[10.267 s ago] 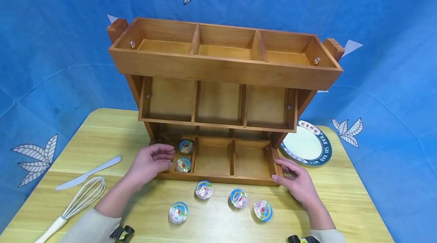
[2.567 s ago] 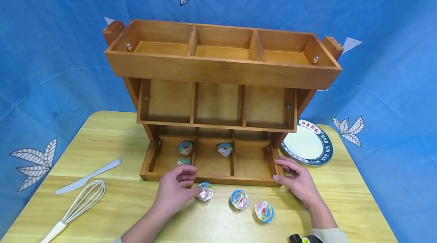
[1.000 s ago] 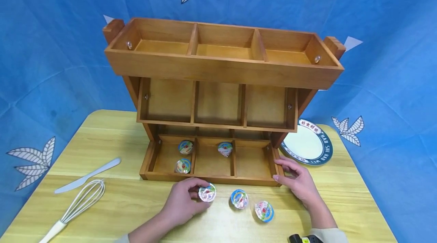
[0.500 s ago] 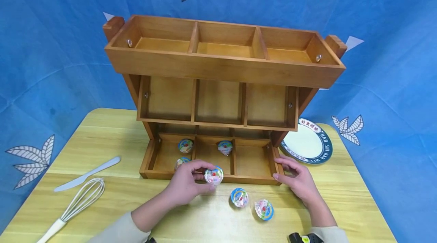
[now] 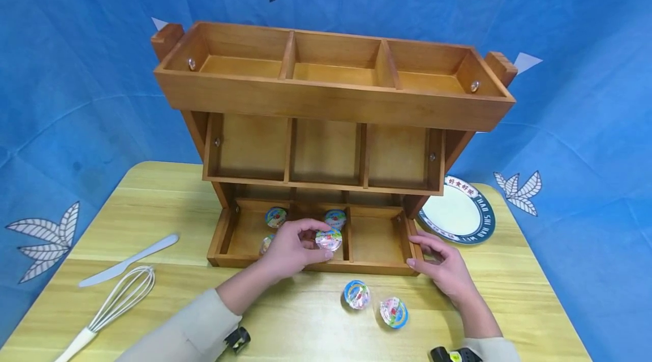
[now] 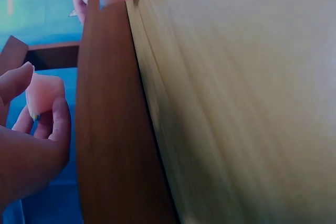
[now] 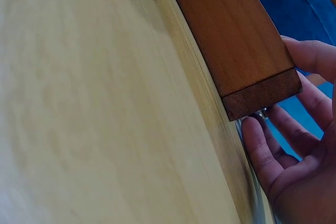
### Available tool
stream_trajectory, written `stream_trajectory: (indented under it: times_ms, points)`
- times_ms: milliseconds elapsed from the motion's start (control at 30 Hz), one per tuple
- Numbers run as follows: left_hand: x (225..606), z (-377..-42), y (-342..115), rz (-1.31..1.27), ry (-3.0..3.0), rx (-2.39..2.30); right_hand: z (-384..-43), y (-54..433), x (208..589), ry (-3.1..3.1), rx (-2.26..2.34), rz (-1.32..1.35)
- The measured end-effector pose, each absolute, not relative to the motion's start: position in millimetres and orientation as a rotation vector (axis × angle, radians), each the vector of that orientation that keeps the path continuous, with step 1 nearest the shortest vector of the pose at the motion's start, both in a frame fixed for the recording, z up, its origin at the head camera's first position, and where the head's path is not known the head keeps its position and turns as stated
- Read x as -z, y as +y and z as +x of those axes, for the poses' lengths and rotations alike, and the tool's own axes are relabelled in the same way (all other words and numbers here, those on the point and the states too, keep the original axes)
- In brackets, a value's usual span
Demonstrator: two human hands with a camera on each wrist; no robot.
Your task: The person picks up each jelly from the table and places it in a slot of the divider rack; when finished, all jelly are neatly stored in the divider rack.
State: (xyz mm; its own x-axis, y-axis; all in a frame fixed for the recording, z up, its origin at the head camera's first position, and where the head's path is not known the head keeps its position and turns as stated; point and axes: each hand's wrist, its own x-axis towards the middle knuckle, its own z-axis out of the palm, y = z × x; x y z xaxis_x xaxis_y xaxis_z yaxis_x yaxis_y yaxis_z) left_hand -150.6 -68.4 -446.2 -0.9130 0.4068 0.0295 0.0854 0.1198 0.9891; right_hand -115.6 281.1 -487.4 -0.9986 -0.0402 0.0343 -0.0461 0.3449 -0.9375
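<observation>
Well over toward the front left corner of the worktop (image 5: 163,198) lies a whisk (image 5: 119,305), its wire loops pointing back and to the right. Just behind it, by the left edge, is a white knife (image 5: 129,261).

Across the middle stands a wooden stand with three trays, the upper tray (image 5: 336,96) above the middle tray (image 5: 326,150) and the bottom tray (image 5: 377,268), each divided into three. The bottom tray's left compartment has two sealed cups: the back cup (image 5: 275,217) near the rear wall, and the front cup (image 5: 266,244), partly hidden by the left hand (image 5: 291,249). That hand pinches another sealed cup (image 5: 328,239) between thumb and fingertips, over the middle compartment, in front of the cup lying at its rear (image 5: 335,219).

Between the tray's front wall and the worktop's front edge, right of centre, sit two more, the nearer-left cup (image 5: 356,294) and the farther-right cup (image 5: 394,313), lids up and slightly apart.

Next, the right hand (image 5: 442,264) grips the bottom tray's right end, thumb at the front corner, fingers bent against the end wall. Behind it, toward the worktop's back right corner, a round plate (image 5: 458,212) with a dark patterned rim is partly covered by the stand.
</observation>
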Motion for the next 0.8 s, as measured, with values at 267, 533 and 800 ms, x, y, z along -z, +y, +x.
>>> stream_trajectory:
  times_ms: [267,533,800]
  points:
    - [454.8,-165.6,-60.1,0.431,2.211,-1.777,-115.5,280.1,487.8,-2.577,-1.769,0.106]
    - [459.0,-173.1,-54.2,0.419,2.31,-1.617,-115.6,280.4,487.2,-2.562,-1.765,0.118]
    - [461.0,-176.6,-50.3,0.382,2.352,-1.5,-116.9,281.5,489.3,-2.567,-1.765,0.107]
